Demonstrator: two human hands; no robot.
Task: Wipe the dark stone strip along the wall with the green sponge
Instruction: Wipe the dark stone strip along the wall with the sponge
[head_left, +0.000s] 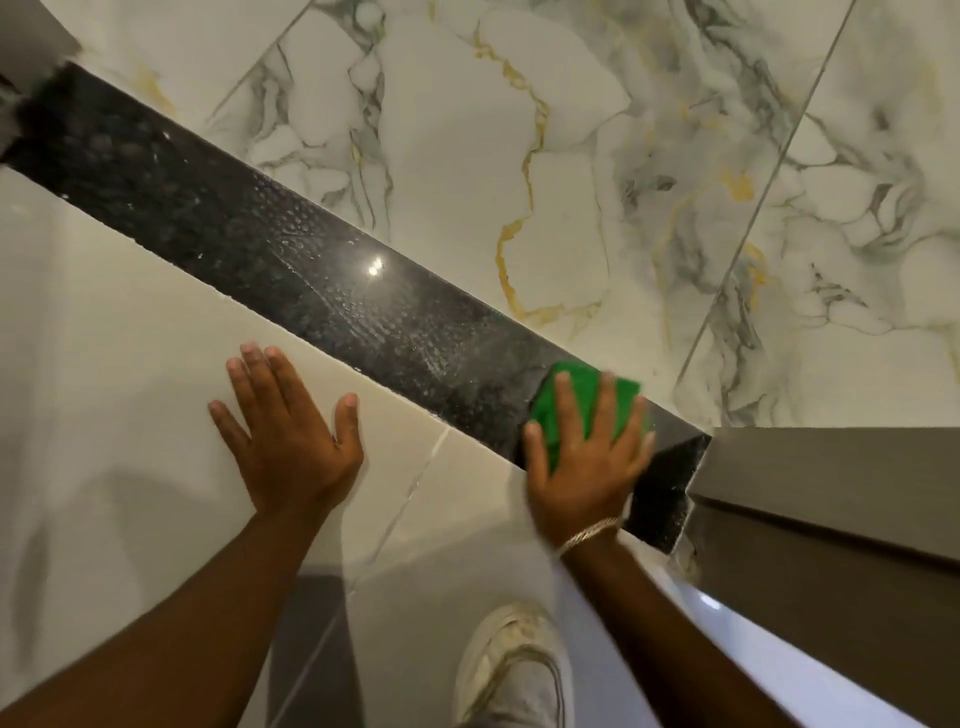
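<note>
One right hand (587, 457) presses one green sponge (582, 400)

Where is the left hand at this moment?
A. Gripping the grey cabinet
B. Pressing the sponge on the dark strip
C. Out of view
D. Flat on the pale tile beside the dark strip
D: the left hand lies open on the pale tile, while the right hand presses the green sponge on the dark strip.
</note>
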